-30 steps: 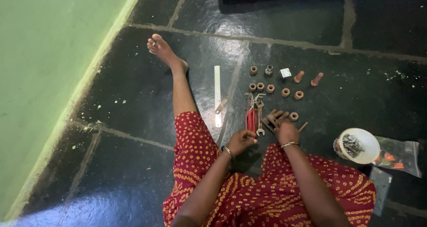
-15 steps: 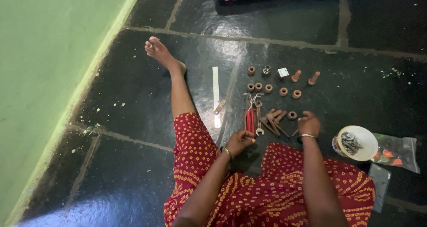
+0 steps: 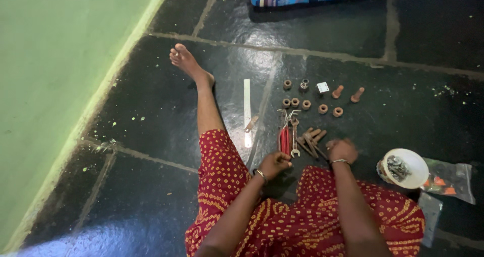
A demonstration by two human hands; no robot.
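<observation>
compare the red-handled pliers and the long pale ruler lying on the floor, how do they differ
The red-handled pliers have red grips and metal jaws; the ruler is one flat pale strip. The pliers are shorter and lie right by the left hand; the ruler lies further left, nearer the leg. Both lie lengthwise on the dark floor.

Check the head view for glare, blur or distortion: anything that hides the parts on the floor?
Head view: bright glare on the glossy dark floor near the steel ruler; small rusty nuts stay readable but soft. The left hand and right hand look slightly blurred. Straight floor joints bend a little towards the edges, a wide-angle look. The bowl rim is near blown out.
</observation>
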